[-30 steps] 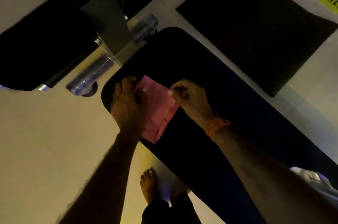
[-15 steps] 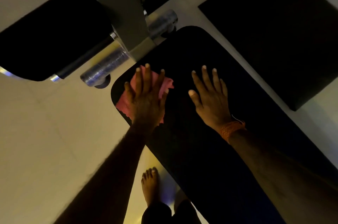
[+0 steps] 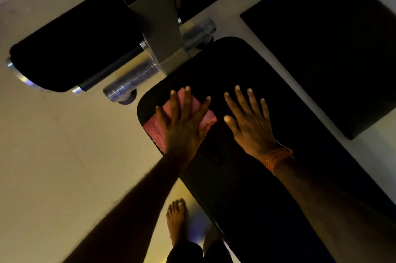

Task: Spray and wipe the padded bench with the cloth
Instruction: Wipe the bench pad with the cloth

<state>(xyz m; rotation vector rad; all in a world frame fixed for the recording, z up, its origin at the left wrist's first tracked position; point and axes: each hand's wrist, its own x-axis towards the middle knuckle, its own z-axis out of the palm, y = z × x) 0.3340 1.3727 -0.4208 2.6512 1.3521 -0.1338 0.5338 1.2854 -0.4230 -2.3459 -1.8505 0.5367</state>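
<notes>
A long black padded bench runs from the frame's middle to the lower right. A pink cloth lies flat on its near-left end. My left hand presses down on the cloth with fingers spread, covering most of it. My right hand rests flat on the bare pad just to the right of the cloth, fingers apart, holding nothing. An orange band circles its wrist. No spray bottle is in view.
Black roller pads and a grey steel post with chrome bars stand beyond the bench's end. A black floor mat lies at the right. My bare foot stands on the pale tiled floor beside the bench.
A second ago both hands pinched the cloth's corners. Both then went flat, left on the cloth, right on the pad. Since half a second ago the cloth has shifted slightly under my left hand.
</notes>
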